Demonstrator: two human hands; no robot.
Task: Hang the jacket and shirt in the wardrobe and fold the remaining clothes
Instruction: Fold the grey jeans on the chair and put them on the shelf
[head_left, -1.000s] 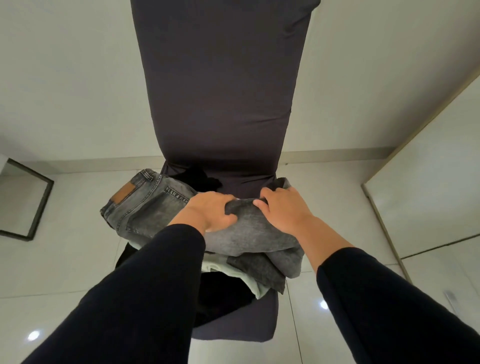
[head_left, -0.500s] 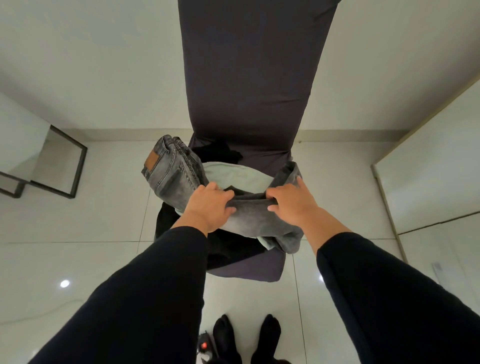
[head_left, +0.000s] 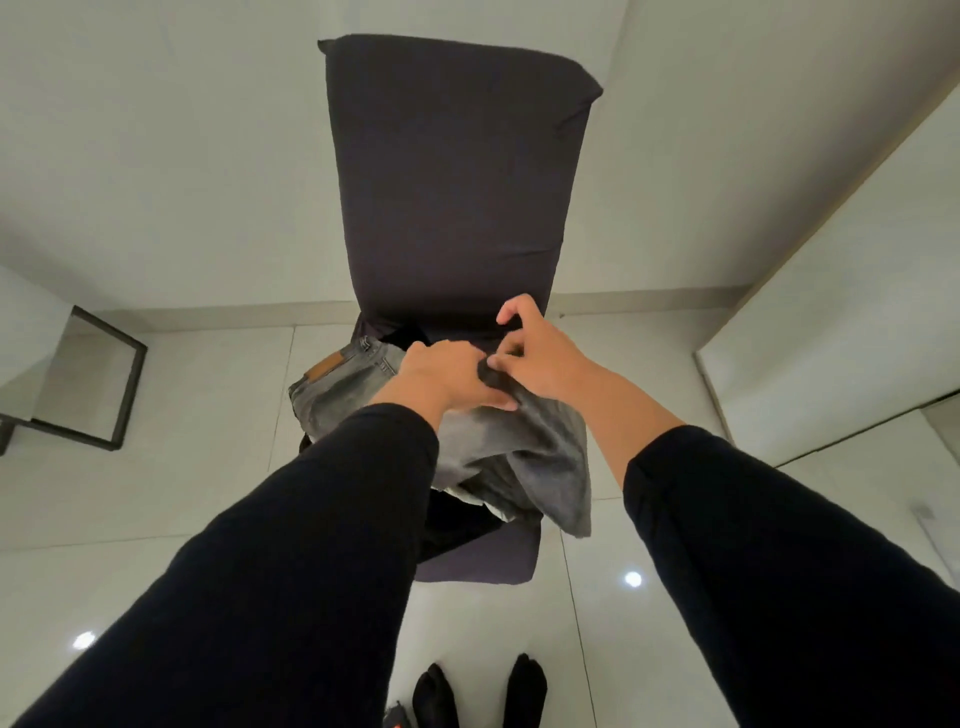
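A: Since half a second ago the jeans have been pushed back toward the chair backrest, and both hands have come together at the fold. The pale garment that lay open behind the denim is now mostly covered.

B: Only the head view to go on. Where does the denim lie?

A: On the chair seat, waistband with the tan leather patch toward the left, a folded leg end hanging off the right front of the pile. Beneath it a strip of pale green cloth peeks out, and under that a black garment spills over the seat's front edge.

B: And the hands?

A: The left hand lies on top of the jeans, fingers curled down over the folded edge and thumb beside it, gripping the denim. The right hand is just next to it, touching at the fingertips; its thumb and lower fingers pinch a dark fold of the same denim, while the index finger is lifted and crooked above (against the backrest's lower edge).

B: Anything else around?

A: Glossy pale floor tiles, a dark-framed mirror leaning at the left wall, a light wardrobe panel on the right. Two feet in black socks at the bottom, with a small red-and-black object partly cut off beside them; I cannot tell what it is.
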